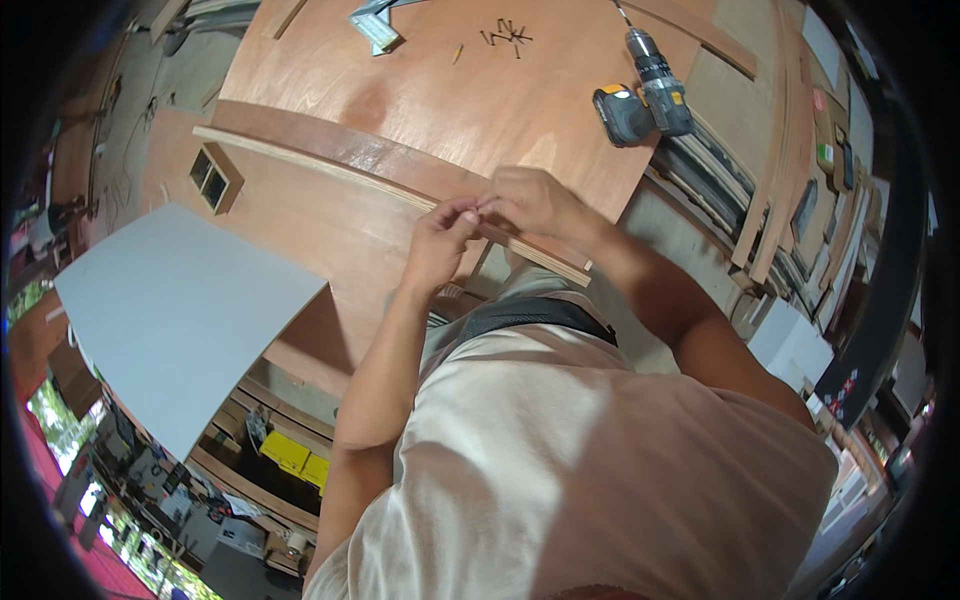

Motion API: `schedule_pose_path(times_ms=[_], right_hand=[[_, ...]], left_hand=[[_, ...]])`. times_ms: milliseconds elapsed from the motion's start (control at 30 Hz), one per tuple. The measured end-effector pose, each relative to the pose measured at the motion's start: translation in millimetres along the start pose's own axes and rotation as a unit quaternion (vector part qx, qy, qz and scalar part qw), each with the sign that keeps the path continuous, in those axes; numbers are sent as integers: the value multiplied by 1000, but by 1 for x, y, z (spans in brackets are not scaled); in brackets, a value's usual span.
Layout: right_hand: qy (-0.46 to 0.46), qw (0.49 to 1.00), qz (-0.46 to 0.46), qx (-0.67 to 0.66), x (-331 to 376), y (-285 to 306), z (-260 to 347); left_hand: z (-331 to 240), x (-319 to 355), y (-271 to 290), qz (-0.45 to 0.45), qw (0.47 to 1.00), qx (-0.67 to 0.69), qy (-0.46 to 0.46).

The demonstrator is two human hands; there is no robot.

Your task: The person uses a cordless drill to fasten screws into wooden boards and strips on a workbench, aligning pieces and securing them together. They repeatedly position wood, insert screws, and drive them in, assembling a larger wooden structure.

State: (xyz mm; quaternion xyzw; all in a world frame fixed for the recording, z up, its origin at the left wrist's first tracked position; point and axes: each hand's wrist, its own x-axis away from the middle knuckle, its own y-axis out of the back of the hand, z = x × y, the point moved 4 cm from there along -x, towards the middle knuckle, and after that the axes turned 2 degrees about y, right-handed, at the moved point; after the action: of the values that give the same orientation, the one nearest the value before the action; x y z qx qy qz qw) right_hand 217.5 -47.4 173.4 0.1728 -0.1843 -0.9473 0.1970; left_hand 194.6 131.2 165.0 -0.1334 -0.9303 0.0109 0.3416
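Observation:
A long narrow wooden strip (320, 168) lies across the plywood worktop in front of my body, and its right end juts out near my waist. Over its right half my two hands meet. My left hand (440, 245) pinches with thumb and forefinger, close against the fingertips of my right hand (537, 200), which is curled closed. Whatever sits between the fingertips is too small and covered to name. Beyond them several dark screws (508, 38) are scattered on a large plywood sheet (430, 100). A cordless drill (655, 90) with a bit fitted lies at the sheet's right edge.
A metal square (378, 30) rests at the far side. At left are a small wooden frame with dark panes (214, 180) and a big pale grey panel (190, 300). Yellow boxes (295, 457) sit on a shelf below. Stacked boards (705, 165) stand at right.

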Motion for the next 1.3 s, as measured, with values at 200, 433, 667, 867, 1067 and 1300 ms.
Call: schedule_pose_path(times_ms=[200, 433, 667, 867, 1067, 1300], right_hand=[[-20, 994, -79, 72, 56, -19, 26], [-438, 844, -164, 264, 190, 13, -22], [-531, 824, -128, 148, 211, -5, -60], [-548, 822, -97, 123, 204, 4, -67], [-561, 817, -60, 122, 203, 12, -75], [-564, 798, -209, 20, 211, 31, -89]], left_hand=[[18, -11, -18, 153, 973, -162, 60], [66, -3, 43, 157, 961, -217, 66], [128, -7, 85, 81, 969, 70, 221], [127, -20, 50, 73, 957, 168, 227], [109, -23, 35, 69, 956, 162, 235], [103, -17, 49, 60, 959, 129, 244]])
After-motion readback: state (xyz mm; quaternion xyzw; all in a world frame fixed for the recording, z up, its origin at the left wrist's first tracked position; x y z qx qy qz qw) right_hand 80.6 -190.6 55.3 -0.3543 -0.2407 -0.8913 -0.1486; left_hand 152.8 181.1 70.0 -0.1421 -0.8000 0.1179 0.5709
